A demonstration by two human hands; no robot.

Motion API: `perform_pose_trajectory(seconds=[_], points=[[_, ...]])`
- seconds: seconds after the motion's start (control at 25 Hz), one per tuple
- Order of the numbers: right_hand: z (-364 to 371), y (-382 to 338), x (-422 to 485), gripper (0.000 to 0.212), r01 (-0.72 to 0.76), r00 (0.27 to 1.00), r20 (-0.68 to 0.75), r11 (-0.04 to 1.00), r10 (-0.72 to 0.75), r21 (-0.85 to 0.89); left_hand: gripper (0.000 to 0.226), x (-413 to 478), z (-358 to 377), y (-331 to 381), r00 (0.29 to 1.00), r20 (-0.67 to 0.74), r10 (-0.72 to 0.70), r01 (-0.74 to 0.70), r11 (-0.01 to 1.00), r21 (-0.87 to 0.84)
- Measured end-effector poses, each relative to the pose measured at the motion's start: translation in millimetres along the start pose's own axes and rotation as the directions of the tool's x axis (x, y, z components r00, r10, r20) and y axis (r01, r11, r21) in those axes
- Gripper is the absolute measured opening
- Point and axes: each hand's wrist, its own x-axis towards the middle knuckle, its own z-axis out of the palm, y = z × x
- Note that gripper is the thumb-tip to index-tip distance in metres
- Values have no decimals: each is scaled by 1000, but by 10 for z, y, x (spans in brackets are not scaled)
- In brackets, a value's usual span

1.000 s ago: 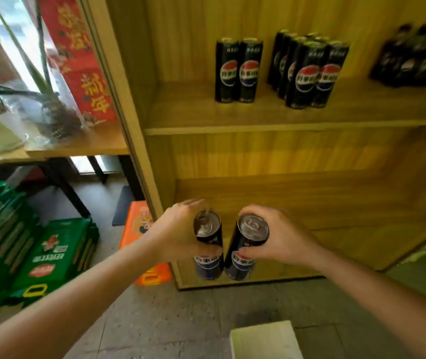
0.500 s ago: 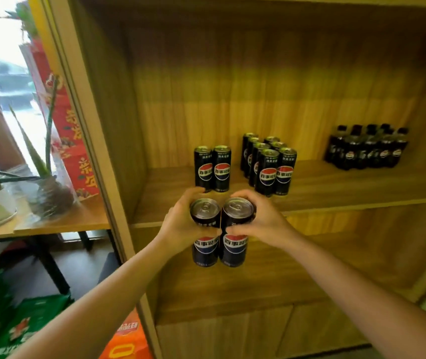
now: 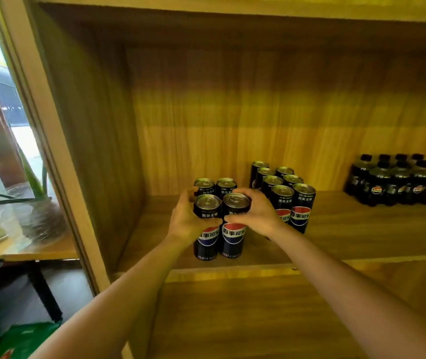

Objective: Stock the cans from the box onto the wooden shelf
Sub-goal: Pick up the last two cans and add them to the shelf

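Setting down | left hand (image 3: pixel 184 224) clamped on left can (image 3: pixel 206 229), right hand (image 3: pixel 255 216) clamped on right can (image 3: pixel 233 226), bases at wooden shelf (image 3: pixel 362 229) front, just before rear pair (image 3: pixel 214 186) | risk: pushing back topples rear pair; uneven release tips slim cans.

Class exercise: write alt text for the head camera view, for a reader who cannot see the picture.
Two bare hands set a pair of black cans on a wooden shelf: the left hand grips the left can, the right hand the right can. Two cans stand just behind, a larger block of cans to the right, dark bottles farther right.
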Motion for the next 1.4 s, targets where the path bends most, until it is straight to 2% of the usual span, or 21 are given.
perform_pose_trajectory(seconds=[0.24, 0.52, 0.64, 0.72, 0.8, 0.88, 0.96, 1.12, 1.4], points=[[103, 170, 299, 82, -43, 999, -20, 999, 43, 13, 77, 288, 73, -193, 999, 26, 32, -32, 999, -23], [166, 281, 338, 79, -24, 998, -61, 997, 28, 73, 72, 414, 89, -360, 995, 64, 77, -69, 990, -120], [253, 466, 254, 85, -84, 993, -70, 988, 93, 127, 74, 397, 118, -516, 995, 32, 100, -96, 989, -114], [375, 653, 115, 86, -127, 991, -27, 991, 129, 46, 86, 339, 145, -684, 999, 25, 21, -20, 1000, -12], [495, 791, -30, 87, -125, 991, 12, 962, 132, -244, 95, 235, 191, -904, 991, 75, -110, 85, 958, 275], [579, 916, -50, 111, -115, 990, 28, 900, 139, -420, 94, 162, 244, -1092, 972, 125, -198, 89, 805, 586], [640, 1045, 21, 117, -120, 991, -9, 862, 132, -492, 90, 166, 281, -1175, 956, 177, -232, 38, 699, 714], [703, 1156, 132, 122, -105, 994, -52, 825, 92, -556, 88, 255, 306, -1161, 948, 215, -233, -23, 624, 781], [796, 1291, 238, 123, -144, 989, -49, 840, 139, -522, 88, 364, 315, -1199, 944, 214, -251, -1, 645, 764]])
